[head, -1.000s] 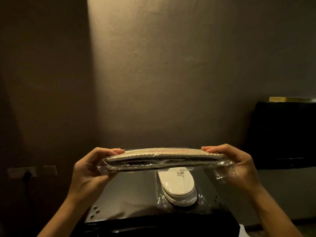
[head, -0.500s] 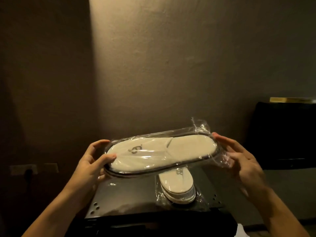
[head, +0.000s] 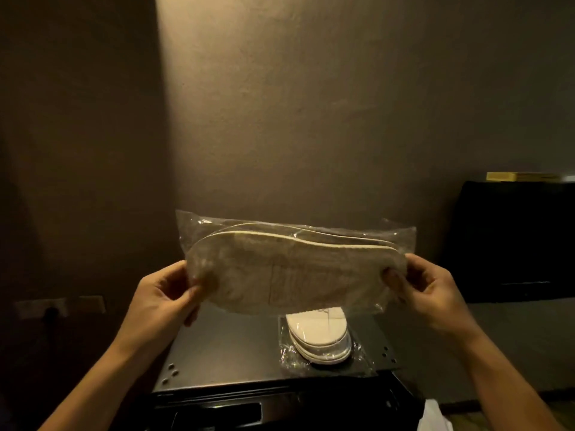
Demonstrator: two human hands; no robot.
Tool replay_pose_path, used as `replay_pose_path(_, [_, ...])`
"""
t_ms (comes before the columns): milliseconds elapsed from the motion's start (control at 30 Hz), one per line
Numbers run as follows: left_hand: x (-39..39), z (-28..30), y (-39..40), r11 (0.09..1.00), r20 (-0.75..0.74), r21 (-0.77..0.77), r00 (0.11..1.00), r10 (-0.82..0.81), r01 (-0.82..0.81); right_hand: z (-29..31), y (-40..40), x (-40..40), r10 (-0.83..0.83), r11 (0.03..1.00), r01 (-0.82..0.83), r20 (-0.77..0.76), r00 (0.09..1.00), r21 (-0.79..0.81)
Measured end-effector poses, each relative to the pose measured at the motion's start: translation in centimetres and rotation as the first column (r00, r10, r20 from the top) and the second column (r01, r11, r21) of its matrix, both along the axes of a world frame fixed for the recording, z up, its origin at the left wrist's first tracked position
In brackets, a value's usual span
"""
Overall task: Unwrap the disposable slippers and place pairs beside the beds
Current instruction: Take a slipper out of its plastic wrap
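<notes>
1. Step in hand: unwrapping. The wrapped slipper pair [head: 295,272] was held in the air, sole side toward the camera, above the black cabinet top [head: 224,353].
2. Left hand [head: 165,303] and right hand [head: 432,293] each pinched one end of the plastic.
3. A second wrapped pair [head: 317,337] lay on the cabinet.
4. Next, probably: find the bag's open edge and pull the film apart.

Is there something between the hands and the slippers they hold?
Yes. The clear plastic wrapper still encloses the held slippers, so the left hand and right hand pinch plastic at each end, not slipper fabric.
</notes>
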State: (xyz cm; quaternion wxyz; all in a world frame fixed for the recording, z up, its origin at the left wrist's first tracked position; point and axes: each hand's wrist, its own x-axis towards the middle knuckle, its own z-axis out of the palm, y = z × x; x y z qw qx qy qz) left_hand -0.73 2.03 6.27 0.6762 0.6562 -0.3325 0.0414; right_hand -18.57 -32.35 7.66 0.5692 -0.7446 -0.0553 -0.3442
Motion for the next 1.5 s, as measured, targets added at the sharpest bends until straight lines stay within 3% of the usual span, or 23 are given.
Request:
replay_pose_path(267, [-2.4, 0.3, -1.5, 0.995, -0.134, -0.07, 0.989, 0.062, -0.072, -1.8, -1.7, 1.1, 0.027, 0.993, -0.008, -0.152, 0.988, 0.121])
replay_pose_path(433, [-9.7, 3.8, -5.6, 0.997, 0.066, -0.037, 0.996, -0.058, 0.061, -4.4, -4.6, 4.1, 0.169, 0.882, -0.02, -0.276, 0.946, 0.472])
replay_pose_path(600, [-13.7, 5.4, -8.6, 0.998, 0.213, -0.041, 0.976, -0.047, 0.057, -5.9, -4.3, 4.9, 0.34, 0.766, -0.177, -0.156, 0.927, 0.618])
replay_pose_path(800, [-10.8, 5.8, -6.8, 0.995, 0.181, -0.099, 0.983, -0.01, 0.028, -3.3, -3.4, 1.9, 0.234, 0.728, -0.177, 0.003, 0.972, 0.662])
replay_pose_path(933, [-3.3, 4.0, -6.1, 0.97, -0.222, -0.237, 0.975, -0.011, -0.043, 0.8, 0.2, -1.6, -0.04, 0.899, 0.025, 0.025, 0.999, 0.436])
replay_pose_path(1033, [1.1, 1.2, -8.1, 0.979, -0.396, -0.194, 0.918, -0.018, -0.064, 2.7, 4.5, -3.3, -0.207, 0.968, 0.187, 0.112, 0.972, 0.167])
replay_pose_path(1133, [3.0, -1.4, -10.0, 0.969, -0.557, -0.234, 0.806, -0.198, 0.077, 3.3, 8.0, -3.8, -0.391, 0.908, 0.414, 0.219, 0.894, -0.066])
replay_pose_path(1200, [3.2, -2.2, -10.6, 0.954, -0.615, -0.268, 0.737, -0.279, 0.138, 3.3, 9.5, -3.7, -0.425, 0.865, 0.478, 0.286, 0.859, -0.154])
replay_pose_path(1333, [2.4, -2.7, -11.0, 0.948, -0.638, -0.292, 0.712, -0.293, 0.128, 3.1, 10.9, -3.8, -0.438, 0.819, 0.524, 0.336, 0.834, -0.234])
replay_pose_path(1433, [1.0, -2.2, -11.2, 0.956, -0.671, -0.292, 0.707, -0.224, 0.025, 3.1, 10.6, -4.1, -0.465, 0.764, 0.582, 0.387, 0.796, -0.278])
replay_pose_path(1500, [-1.2, -1.8, -10.0, 0.945, -0.766, -0.325, 0.58, -0.277, 0.022, 2.9, 10.2, -4.0, -0.412, 0.728, 0.597, 0.48, 0.774, -0.338])
